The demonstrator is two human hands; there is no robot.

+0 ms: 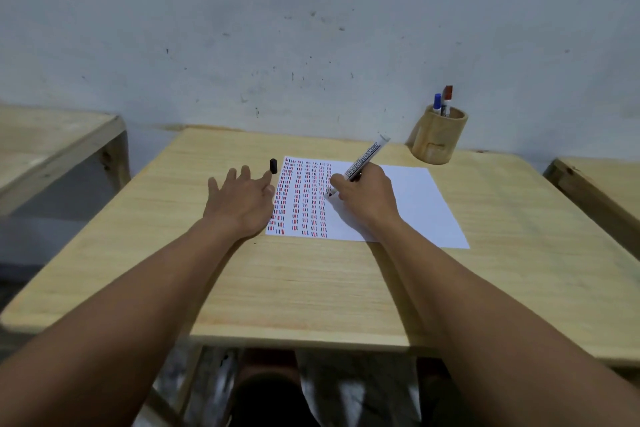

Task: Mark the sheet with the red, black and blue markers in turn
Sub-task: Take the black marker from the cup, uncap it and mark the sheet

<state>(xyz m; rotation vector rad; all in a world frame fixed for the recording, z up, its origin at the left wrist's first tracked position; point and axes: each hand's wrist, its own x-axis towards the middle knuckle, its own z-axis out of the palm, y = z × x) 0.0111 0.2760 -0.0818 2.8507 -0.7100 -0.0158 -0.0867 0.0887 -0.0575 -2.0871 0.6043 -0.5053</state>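
Observation:
A white sheet [412, 204] lies on the wooden table [311, 281], its left part filled with columns of short red, black and blue dashes. My right hand [367, 198] grips an uncapped black marker [365, 158], whose tip touches the paper at the rightmost column. My left hand [242, 201] rests flat on the table at the sheet's left edge, fingers spread. The marker's black cap [273, 165] stands just beyond my left fingertips. The blue marker [437, 103] and red marker [447, 95] stand capped in a wooden holder [438, 140].
The wooden holder stands at the table's far right corner against a scuffed grey wall. Another wooden table [52, 142] sits to the left and a third [602, 191] to the right, each separated by a gap.

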